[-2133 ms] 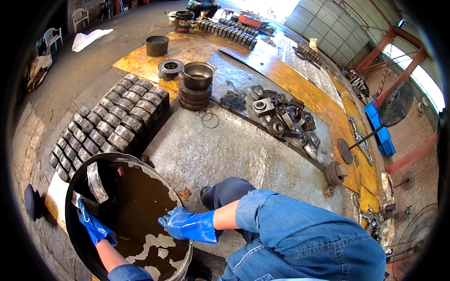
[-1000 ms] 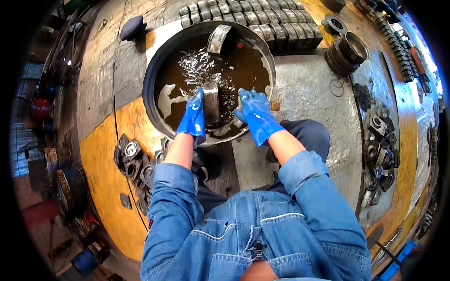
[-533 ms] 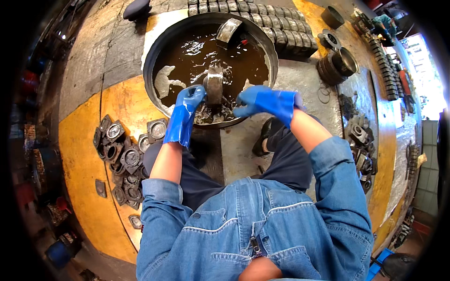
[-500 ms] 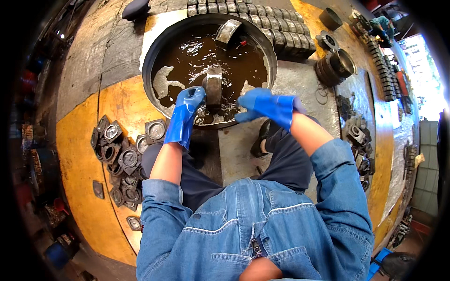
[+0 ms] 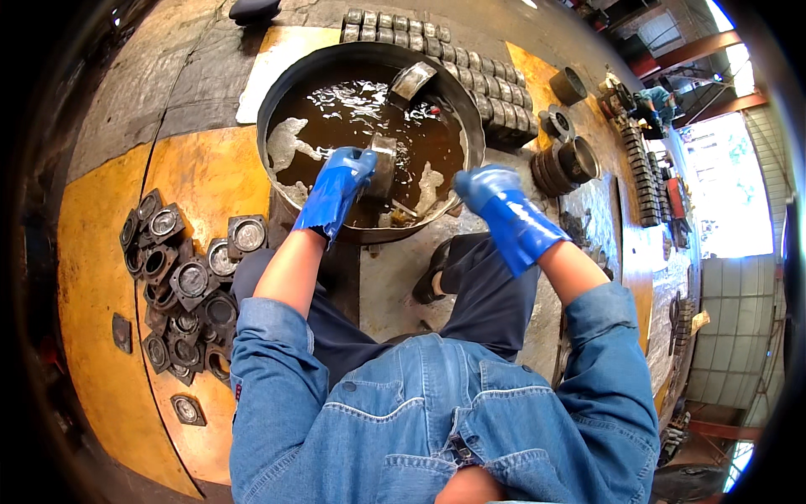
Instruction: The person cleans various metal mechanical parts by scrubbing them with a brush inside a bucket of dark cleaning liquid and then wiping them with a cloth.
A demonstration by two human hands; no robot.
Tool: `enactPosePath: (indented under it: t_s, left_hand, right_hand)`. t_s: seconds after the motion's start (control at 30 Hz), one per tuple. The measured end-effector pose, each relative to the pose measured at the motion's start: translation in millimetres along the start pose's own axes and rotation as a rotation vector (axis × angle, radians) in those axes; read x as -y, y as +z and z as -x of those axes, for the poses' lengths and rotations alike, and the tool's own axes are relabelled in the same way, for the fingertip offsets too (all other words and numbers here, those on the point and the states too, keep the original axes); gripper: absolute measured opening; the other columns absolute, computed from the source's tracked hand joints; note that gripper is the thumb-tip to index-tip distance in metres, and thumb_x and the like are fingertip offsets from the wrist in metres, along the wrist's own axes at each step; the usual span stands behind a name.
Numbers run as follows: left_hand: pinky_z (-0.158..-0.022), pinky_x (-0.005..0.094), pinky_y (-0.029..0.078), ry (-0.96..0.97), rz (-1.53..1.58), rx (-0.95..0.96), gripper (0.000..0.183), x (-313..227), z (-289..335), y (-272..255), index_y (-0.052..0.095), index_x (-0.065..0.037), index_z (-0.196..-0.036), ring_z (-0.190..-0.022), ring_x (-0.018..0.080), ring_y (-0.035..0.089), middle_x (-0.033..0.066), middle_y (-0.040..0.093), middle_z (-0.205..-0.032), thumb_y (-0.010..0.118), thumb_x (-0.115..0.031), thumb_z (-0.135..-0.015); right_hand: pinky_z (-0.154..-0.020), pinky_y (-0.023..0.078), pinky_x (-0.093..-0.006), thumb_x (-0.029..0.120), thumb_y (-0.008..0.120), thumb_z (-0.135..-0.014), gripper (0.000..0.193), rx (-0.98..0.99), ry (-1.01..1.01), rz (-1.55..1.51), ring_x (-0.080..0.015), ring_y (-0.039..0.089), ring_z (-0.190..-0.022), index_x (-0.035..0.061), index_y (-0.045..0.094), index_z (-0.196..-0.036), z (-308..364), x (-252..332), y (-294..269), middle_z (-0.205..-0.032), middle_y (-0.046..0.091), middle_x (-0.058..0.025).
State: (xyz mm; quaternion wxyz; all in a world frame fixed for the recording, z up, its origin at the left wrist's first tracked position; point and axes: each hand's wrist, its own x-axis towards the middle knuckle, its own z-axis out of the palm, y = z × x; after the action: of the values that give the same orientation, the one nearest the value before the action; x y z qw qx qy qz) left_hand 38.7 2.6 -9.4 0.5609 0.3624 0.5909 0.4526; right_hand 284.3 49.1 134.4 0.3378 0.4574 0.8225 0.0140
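There are two hands [image 5: 345, 174], one tub [image 5: 474, 133] and, inside it, two blocks [image 5: 412, 81] and one red bit [image 5: 435, 110]. Outside are over twenty rowed blocks [image 5: 502, 113] and one other person [image 5: 660, 102].

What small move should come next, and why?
Perhaps bring the right hand over the tub to the curved metal block: the left hand appears to grip its edge, while the right is apart from it, near the rim.
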Motion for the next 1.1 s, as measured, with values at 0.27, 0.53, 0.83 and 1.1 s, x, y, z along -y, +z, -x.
enactPosePath:
  t_s: [0.27,0.53,0.83,1.1]
  left_hand:
    - [-0.055,0.0269,0.048,-0.144,0.379,0.230,0.048,-15,5,20,0.061,-0.004,-0.110,-0.064,0.0127,0.061,0.0063,0.068,-0.086,0.065,-0.051,-0.101]
    - [-0.058,0.0262,0.045,-0.140,0.481,0.189,0.034,-20,1,19,0.067,0.002,-0.115,-0.069,0.0140,0.060,0.0078,0.069,-0.088,0.049,-0.026,-0.108]
    - [-0.061,0.0273,0.051,-0.218,0.550,0.268,0.039,-21,-17,24,0.066,0.004,-0.119,-0.072,0.0156,0.067,0.0112,0.075,-0.095,0.056,-0.031,-0.106]
    - [-0.112,0.0429,0.047,0.314,-0.823,-0.420,0.087,-19,-18,63,0.051,0.001,-0.146,-0.129,0.0395,0.060,0.0261,0.060,-0.140,0.085,-0.042,-0.078]
  right_hand:
    - [-0.070,0.055,-0.0289,0.026,0.070,-0.099,0.032,-0.237,0.061,-1.450,-0.0158,0.073,-0.080,-0.0024,0.074,-0.113,-6,-66,49,-0.089,0.077,-0.0106]
    - [-0.071,0.056,-0.0266,0.028,0.071,-0.099,0.038,-0.035,-0.109,-1.600,-0.0166,0.076,-0.091,-0.0021,0.071,-0.122,-43,-23,79,-0.101,0.078,-0.0123]
    - [-0.081,0.060,-0.0480,0.026,0.068,-0.094,0.047,-0.568,-0.381,-0.488,-0.0345,0.073,-0.097,0.0207,0.056,-0.138,-52,12,46,-0.117,0.073,-0.0109]
    - [-0.071,0.057,-0.0421,0.032,0.059,-0.100,0.029,-0.232,0.183,-1.443,-0.0325,0.072,-0.074,0.0152,0.072,-0.119,-113,-14,103,-0.093,0.075,-0.0136]
